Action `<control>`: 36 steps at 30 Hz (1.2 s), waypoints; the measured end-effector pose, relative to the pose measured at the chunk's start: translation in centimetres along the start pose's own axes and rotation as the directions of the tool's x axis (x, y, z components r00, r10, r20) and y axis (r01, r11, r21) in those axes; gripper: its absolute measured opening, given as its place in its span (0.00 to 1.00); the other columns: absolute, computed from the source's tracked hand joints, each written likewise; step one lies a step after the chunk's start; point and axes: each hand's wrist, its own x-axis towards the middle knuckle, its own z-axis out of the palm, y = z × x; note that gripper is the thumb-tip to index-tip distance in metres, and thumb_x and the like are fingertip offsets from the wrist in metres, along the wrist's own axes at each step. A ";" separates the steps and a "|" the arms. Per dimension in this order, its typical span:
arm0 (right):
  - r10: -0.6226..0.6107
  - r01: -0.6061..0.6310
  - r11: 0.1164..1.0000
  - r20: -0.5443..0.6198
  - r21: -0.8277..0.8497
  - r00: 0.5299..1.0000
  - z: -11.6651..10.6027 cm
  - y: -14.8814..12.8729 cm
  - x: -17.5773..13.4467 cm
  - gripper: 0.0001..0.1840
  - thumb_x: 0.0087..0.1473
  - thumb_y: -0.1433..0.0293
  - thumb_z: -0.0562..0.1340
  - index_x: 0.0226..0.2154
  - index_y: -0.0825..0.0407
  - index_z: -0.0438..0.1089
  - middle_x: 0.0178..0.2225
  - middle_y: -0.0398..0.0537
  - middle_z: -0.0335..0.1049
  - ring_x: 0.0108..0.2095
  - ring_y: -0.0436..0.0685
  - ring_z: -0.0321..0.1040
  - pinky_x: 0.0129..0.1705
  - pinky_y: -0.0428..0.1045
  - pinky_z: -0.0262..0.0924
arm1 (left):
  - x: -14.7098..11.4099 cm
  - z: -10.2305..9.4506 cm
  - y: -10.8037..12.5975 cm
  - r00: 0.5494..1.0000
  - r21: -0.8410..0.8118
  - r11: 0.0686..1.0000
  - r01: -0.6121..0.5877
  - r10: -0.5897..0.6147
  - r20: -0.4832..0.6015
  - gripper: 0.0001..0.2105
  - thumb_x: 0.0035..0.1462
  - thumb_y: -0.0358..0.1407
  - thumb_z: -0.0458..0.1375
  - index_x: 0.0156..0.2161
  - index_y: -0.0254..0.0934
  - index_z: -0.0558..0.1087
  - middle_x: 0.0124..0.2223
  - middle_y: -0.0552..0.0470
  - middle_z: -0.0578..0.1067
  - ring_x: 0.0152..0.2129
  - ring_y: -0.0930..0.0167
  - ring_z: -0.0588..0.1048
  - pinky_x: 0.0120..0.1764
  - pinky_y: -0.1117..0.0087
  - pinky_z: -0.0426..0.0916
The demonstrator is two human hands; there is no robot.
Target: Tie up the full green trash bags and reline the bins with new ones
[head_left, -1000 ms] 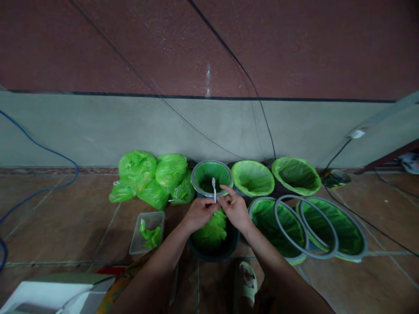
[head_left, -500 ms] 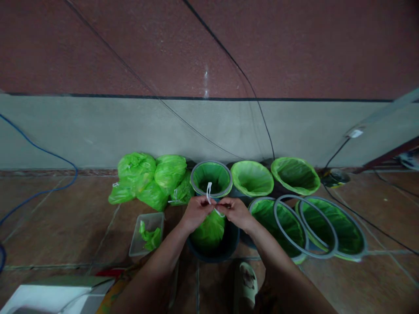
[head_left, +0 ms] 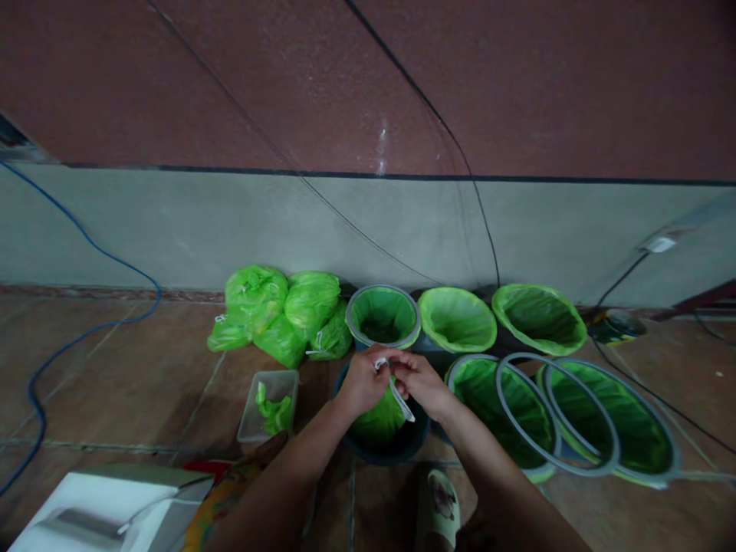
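While both hands meet at the cord, the green bag sits in its bin

The green bag point(head_left: 376, 422) stands inside the dark bin point(head_left: 386, 461), below the hands and in front of the grey-rimmed bin point(head_left: 416, 316). Its neck is largely hidden by fingers. The left hand point(head_left: 365, 383) has thumb and fingers pinched on the white drawstring point(head_left: 402, 402), part of which shows at the top of that hand. The right hand point(head_left: 424, 385) is curled in against it; a loop of cord hangs beneath, and whether the right fingers clamp any of it cannot be told.

Handling, by judgement: the film looks thin, soft and somewhat slippery, liable to tear under a nail. Weight cannot be established. The cord appears limp and narrow, best taken close to the neck between thumb and forefinger; the neck should offer a sounder hold than the sides.

Also noted: tied green bags point(head_left: 270, 314) near the wall to the left, and a clear plastic tray point(head_left: 248, 428) near the bin, holding crumpled green film point(head_left: 277, 414)
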 end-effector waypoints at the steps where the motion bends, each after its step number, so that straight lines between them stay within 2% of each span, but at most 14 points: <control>1: 0.002 -0.003 1.000 -0.008 -0.006 1.000 0.0 -0.1 0.0 0.14 0.42 0.69 0.57 0.34 0.54 0.71 0.15 0.34 0.58 0.14 0.44 0.53 0.16 0.41 0.49 | 0.0 0.1 -0.1 1.000 -0.008 1.000 -0.003 0.002 -0.022 0.21 0.49 0.20 0.49 0.42 0.38 0.77 0.41 0.49 0.77 0.39 0.70 0.74 0.45 0.67 0.68; 4: 0.005 -0.005 1.000 -0.030 -0.012 1.000 -0.2 -0.2 0.0 0.11 0.44 0.68 0.58 0.32 0.54 0.70 0.17 0.35 0.59 0.14 0.44 0.55 0.16 0.41 0.50 | -0.1 0.5 -0.6 0.996 -0.068 0.998 0.009 -0.015 -0.089 0.19 0.50 0.22 0.50 0.44 0.37 0.76 0.41 0.49 0.77 0.37 0.71 0.75 0.43 0.69 0.69; 7: 0.008 -0.008 1.000 -0.025 0.008 1.000 -0.4 -0.4 0.1 0.10 0.45 0.67 0.59 0.31 0.54 0.71 0.18 0.35 0.60 0.15 0.44 0.55 0.15 0.41 0.50 | -0.2 0.8 -1.0 0.989 -0.158 0.985 0.068 -0.088 -0.121 0.17 0.52 0.26 0.52 0.46 0.36 0.75 0.38 0.50 0.77 0.31 0.73 0.74 0.37 0.72 0.70; 10: 0.040 -0.040 0.999 -0.012 0.021 0.999 -0.6 -0.7 0.1 0.11 0.45 0.65 0.61 0.32 0.54 0.72 0.16 0.35 0.60 0.15 0.44 0.56 0.16 0.41 0.50 | -0.4 1.1 -1.0 0.975 -0.263 0.952 0.157 -0.192 -0.113 0.17 0.54 0.29 0.53 0.49 0.35 0.73 0.34 0.52 0.76 0.22 0.77 0.70 0.28 0.76 0.67; 13: 0.075 -0.075 0.994 0.007 0.076 0.997 -0.8 -1.0 0.0 0.12 0.43 0.65 0.64 0.31 0.55 0.73 0.16 0.36 0.61 0.16 0.43 0.56 0.17 0.40 0.51 | -0.5 1.3 -0.8 0.961 -0.372 0.908 0.192 -0.251 -0.117 0.16 0.54 0.32 0.54 0.48 0.35 0.73 0.33 0.53 0.76 0.16 0.80 0.65 0.22 0.77 0.63; 16: 0.089 -0.092 0.985 0.027 0.145 0.996 -1.1 -1.0 -0.1 0.14 0.42 0.63 0.66 0.32 0.55 0.74 0.16 0.36 0.62 0.16 0.42 0.56 0.18 0.40 0.51 | -0.3 1.4 -0.6 0.949 -0.462 0.861 0.213 -0.295 -0.113 0.15 0.52 0.33 0.57 0.47 0.35 0.74 0.33 0.53 0.76 0.14 0.81 0.63 0.19 0.78 0.60; 21: 0.073 -0.082 0.980 0.054 0.180 0.996 -1.6 -0.7 -0.1 0.17 0.41 0.61 0.68 0.31 0.56 0.73 0.17 0.37 0.62 0.18 0.43 0.57 0.19 0.40 0.54 | 0.1 1.0 -0.6 0.937 -0.532 0.800 0.276 -0.347 -0.036 0.14 0.48 0.32 0.60 0.43 0.35 0.75 0.33 0.52 0.78 0.13 0.81 0.63 0.17 0.77 0.60; 26: -0.001 0.000 1.000 0.085 0.006 0.996 -1.2 -0.8 0.0 0.16 0.47 0.59 0.62 0.32 0.55 0.71 0.21 0.41 0.67 0.20 0.46 0.61 0.17 0.41 0.56 | 0.2 0.7 -0.7 0.934 -0.562 0.771 0.299 -0.357 0.007 0.11 0.47 0.33 0.62 0.39 0.34 0.78 0.30 0.52 0.78 0.13 0.80 0.64 0.18 0.77 0.60; 30: -0.094 0.094 0.972 0.007 -0.214 0.996 -0.8 -0.7 0.2 0.13 0.53 0.62 0.54 0.34 0.53 0.67 0.23 0.41 0.67 0.23 0.49 0.65 0.18 0.42 0.58 | 0.2 0.8 -0.5 0.929 -0.595 0.751 0.287 -0.370 -0.020 0.13 0.46 0.34 0.63 0.39 0.33 0.78 0.31 0.50 0.79 0.14 0.80 0.66 0.18 0.76 0.61; 33: -0.192 0.140 0.873 -0.065 -0.467 0.979 -0.9 -0.8 0.2 0.10 0.55 0.66 0.52 0.32 0.52 0.67 0.23 0.42 0.66 0.24 0.50 0.66 0.22 0.43 0.59 | 0.3 0.8 -0.2 0.914 -0.618 0.733 0.284 -0.402 -0.058 0.15 0.47 0.37 0.63 0.41 0.32 0.77 0.36 0.47 0.80 0.14 0.79 0.67 0.19 0.75 0.63; 36: -0.276 0.107 0.665 -0.110 -0.739 0.955 -1.3 -0.9 0.3 0.11 0.57 0.69 0.51 0.32 0.52 0.68 0.23 0.44 0.68 0.25 0.51 0.67 0.30 0.46 0.60 | 0.2 0.7 -0.2 0.895 -0.630 0.728 0.271 -0.431 -0.113 0.17 0.47 0.38 0.63 0.43 0.33 0.77 0.35 0.46 0.80 0.15 0.79 0.68 0.20 0.75 0.64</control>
